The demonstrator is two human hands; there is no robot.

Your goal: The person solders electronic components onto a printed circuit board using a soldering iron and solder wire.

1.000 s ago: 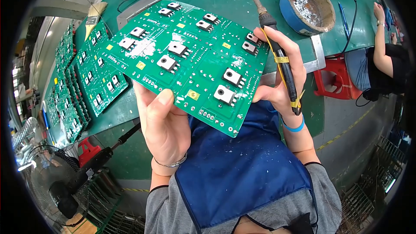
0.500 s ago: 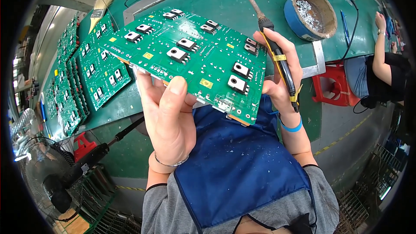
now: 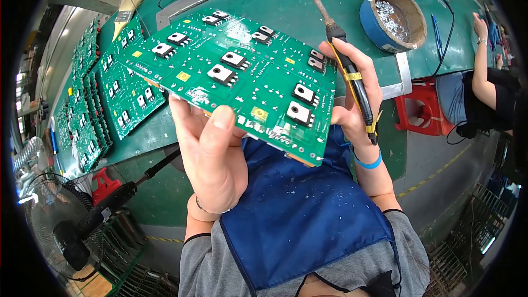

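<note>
A green circuit board (image 3: pixel 242 91) with several black-and-silver components is held up in front of me, tilted. My left hand (image 3: pixel 212 151) grips its near left edge, thumb on top and fingers underneath. In my right hand (image 3: pixel 360 88) is a soldering iron (image 3: pixel 352 71), its black handle wrapped with yellow tape and its tip pointing up and away from the board. The right thumb and fingers also meet the board's right edge. What lies under the board is hidden.
More circuit boards (image 3: pixel 99 104) stand and lean in rows at the left, near a brush (image 3: pixel 126 14). A round blue-sided pot (image 3: pixel 379 27) with solder scraps stands at the back right. There are also a fan (image 3: pixel 60 214), a red stool (image 3: pixel 421 110) and another person's arm (image 3: pixel 482 60).
The circuit board has tilted slightly, its near edge dropping a little. Both hands keep their hold, and the soldering iron has shifted very slightly to the left.
</note>
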